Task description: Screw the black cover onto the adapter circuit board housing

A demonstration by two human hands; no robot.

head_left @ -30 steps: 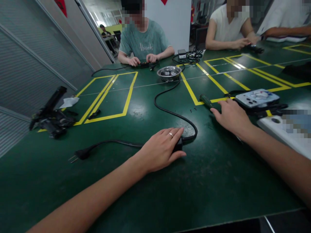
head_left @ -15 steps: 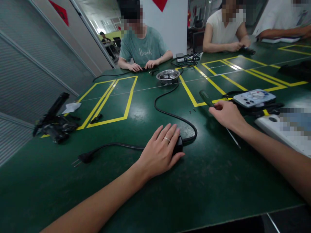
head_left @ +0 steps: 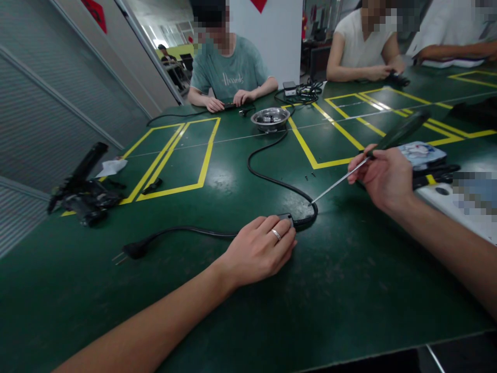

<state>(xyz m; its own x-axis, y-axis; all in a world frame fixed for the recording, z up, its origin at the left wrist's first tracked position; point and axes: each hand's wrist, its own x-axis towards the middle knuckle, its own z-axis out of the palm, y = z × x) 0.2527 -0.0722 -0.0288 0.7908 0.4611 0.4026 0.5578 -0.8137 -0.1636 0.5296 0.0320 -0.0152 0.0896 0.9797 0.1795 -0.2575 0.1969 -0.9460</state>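
My left hand (head_left: 262,251), a ring on one finger, is closed over a small black box (head_left: 286,217) in the middle of a power cord (head_left: 267,178). Most of the box is hidden under the fingers. Leftward the cord runs to a two-pin plug (head_left: 134,250) on the table. In my right hand (head_left: 392,176) is a screwdriver (head_left: 404,130) with a dark green handle. Its thin metal shaft slants down to the left, and the tip appears close to the cord's bend. Whether it touches the cord I cannot tell. Small dark screws (head_left: 312,175) lie beyond the tip.
A metal bowl (head_left: 254,123) with small parts stands farther back on the green table (head_left: 217,321). At right lie a phone (head_left: 425,154) and a white object (head_left: 446,199). Black parts (head_left: 87,199) lie at left. Co-workers sit across the table, handling black items.
My right hand has lifted and turned the screwdriver, so its tip now points left toward the cord instead of toward me. My left hand's fingers have curled around the box.
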